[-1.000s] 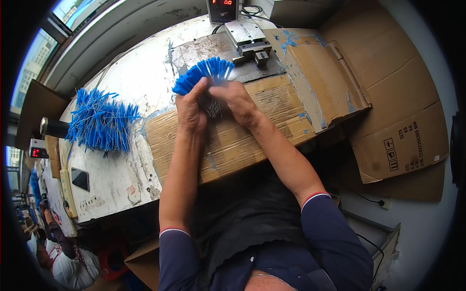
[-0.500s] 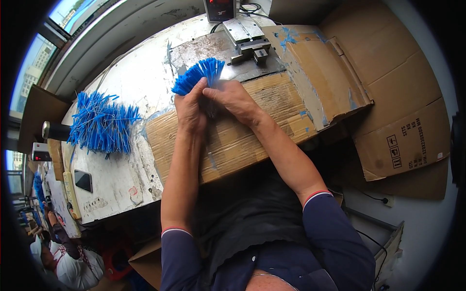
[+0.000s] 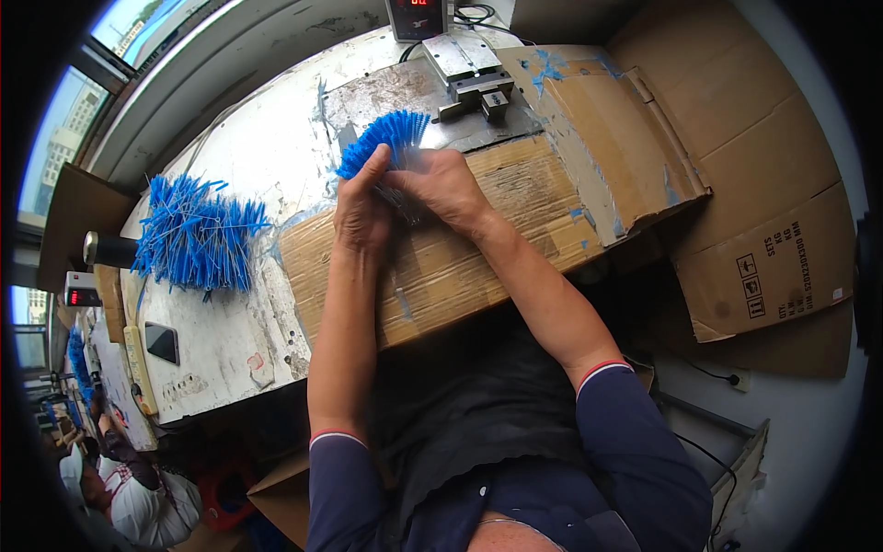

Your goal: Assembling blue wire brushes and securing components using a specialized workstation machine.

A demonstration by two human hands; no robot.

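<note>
A bundle of thin blue brushes with wire stems (image 3: 388, 138) is held between my two hands above the cardboard-covered front of the table. My left hand (image 3: 362, 207) is closed round the bundle's left side, thumb pointing up along it. My right hand (image 3: 443, 189) closes on its right side, fingers curled in towards the stems. The blue heads fan out upward and away from me; the pale wire ends come out below, between my palms, partly hidden and blurred. A larger loose pile of similar blue brushes (image 3: 204, 235) lies on the table to the left.
A small metal fixture (image 3: 464, 69) stands on a steel plate at the back, beside a box with a red display (image 3: 418, 18). A cardboard box (image 3: 612, 147) sits at the right. A phone (image 3: 162, 342) and a power strip (image 3: 139, 368) lie at the left; another person (image 3: 143, 497) is further off.
The bundle has shifted slightly right between my hands and its blue heads stand closer together. My left hand has turned a little; both hands keep hold of it.
</note>
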